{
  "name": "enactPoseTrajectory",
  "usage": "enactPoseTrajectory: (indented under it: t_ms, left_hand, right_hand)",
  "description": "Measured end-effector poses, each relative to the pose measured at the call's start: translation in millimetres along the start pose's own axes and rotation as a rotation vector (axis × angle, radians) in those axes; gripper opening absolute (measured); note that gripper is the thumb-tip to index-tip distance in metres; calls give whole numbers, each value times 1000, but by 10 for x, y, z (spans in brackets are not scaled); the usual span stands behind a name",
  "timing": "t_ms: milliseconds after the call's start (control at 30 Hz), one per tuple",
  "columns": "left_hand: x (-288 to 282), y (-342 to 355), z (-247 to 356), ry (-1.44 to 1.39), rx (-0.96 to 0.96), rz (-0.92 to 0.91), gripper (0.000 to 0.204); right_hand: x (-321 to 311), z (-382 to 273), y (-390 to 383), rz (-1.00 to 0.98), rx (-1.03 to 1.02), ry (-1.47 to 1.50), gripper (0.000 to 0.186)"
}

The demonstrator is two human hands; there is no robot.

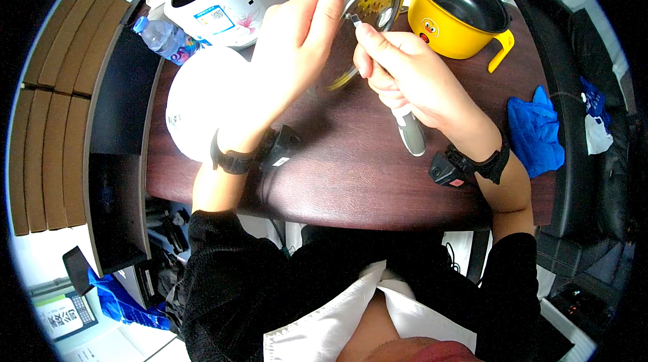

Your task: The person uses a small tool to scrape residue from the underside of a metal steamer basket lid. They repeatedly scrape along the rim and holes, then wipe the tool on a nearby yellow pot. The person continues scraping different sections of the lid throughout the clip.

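Observation:
My left hand (300, 38) grips the rim of a round lid-like piece (371, 1), held tilted above the table's far middle. Its edge is pale, and its shiny inner face carries yellow patches. My right hand (405, 68) is closed around a screwdriver-like tool (412, 136) with a grey-and-white handle. The tool's short metal tip points up toward the lid's face; whether it touches cannot be told. Left of my left forearm lies a smooth white dome (202, 105), overexposed. Behind it stands a white rice cooker body (233, 7) with a dark inside.
A yellow pot (445, 28) with a black inside and a handle stands at the back right. On the right edge rests a blue cloth (536, 132). A plastic bottle (162, 39) leans beside the cooker. Cardboard boxes (57, 98) are stacked left of the brown table (331, 186).

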State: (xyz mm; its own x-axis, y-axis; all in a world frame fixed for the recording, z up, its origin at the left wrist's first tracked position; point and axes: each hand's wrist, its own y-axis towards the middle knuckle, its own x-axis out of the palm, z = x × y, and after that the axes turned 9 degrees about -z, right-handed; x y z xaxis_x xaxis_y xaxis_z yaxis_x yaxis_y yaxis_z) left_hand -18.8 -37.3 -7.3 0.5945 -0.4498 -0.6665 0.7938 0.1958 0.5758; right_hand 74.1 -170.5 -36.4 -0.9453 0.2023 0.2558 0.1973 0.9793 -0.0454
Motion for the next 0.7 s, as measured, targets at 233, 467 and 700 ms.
enactPoseTrajectory:
  t_ms: [233, 467, 700]
  left_hand:
    - [-15, 31, -38, -103, -91, -112, 31]
    - [16, -18, 25, 20, 44, 33, 32]
    - [-17, 45, -45, -67, -80, -78, 34]
  right_hand:
    - [0, -2, 1, -7, 4, -31, 45]
    - [-48, -50, 23, 211, -218, -809, 46]
    - [-181, -252, 10, 435, -623, -1769, 31]
